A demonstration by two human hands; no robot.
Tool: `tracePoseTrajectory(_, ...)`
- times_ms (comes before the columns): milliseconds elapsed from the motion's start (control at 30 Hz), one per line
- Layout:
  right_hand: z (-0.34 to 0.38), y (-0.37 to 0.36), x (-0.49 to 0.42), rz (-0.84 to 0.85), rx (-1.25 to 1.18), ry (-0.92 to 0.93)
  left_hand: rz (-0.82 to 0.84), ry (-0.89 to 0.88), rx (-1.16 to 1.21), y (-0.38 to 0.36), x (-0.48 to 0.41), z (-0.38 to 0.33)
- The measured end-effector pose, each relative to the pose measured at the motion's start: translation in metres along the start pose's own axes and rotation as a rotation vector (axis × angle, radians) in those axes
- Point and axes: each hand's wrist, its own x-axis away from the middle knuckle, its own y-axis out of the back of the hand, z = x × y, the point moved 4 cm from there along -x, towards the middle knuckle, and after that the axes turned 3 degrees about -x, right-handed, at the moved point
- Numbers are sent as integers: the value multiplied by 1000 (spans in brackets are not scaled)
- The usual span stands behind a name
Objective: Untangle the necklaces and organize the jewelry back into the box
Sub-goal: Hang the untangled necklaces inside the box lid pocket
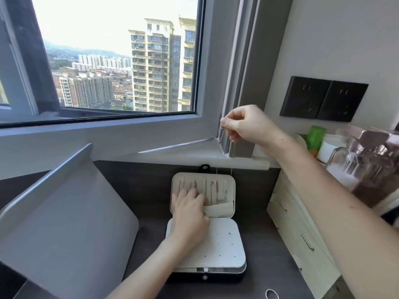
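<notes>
The open jewelry box [216, 244] on the desk [259, 190] is pressed by the flat, straight-fingered left hand [190, 212], while the necklace [234, 147] is pinched in the raised right hand [246, 124] at 1 o'clock and hangs to the lid's far rim. It could be snagged there, or knotted if slackened. A loose ring [271, 294] at 4 o'clock could be swept off; room is limited by a grey panel [64, 212] at 9 o'clock and drawers [302, 234] at 3 o'clock.
</notes>
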Motion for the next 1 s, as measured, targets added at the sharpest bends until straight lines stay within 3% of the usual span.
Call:
tracePoseTrajectory(433,-15,-3,-3,12,-34,13,-81,-32,39,4,1,0)
tracePoseTrajectory(1000,-67,-49,24,130,137,-51,-150,0,49,7,-3,1)
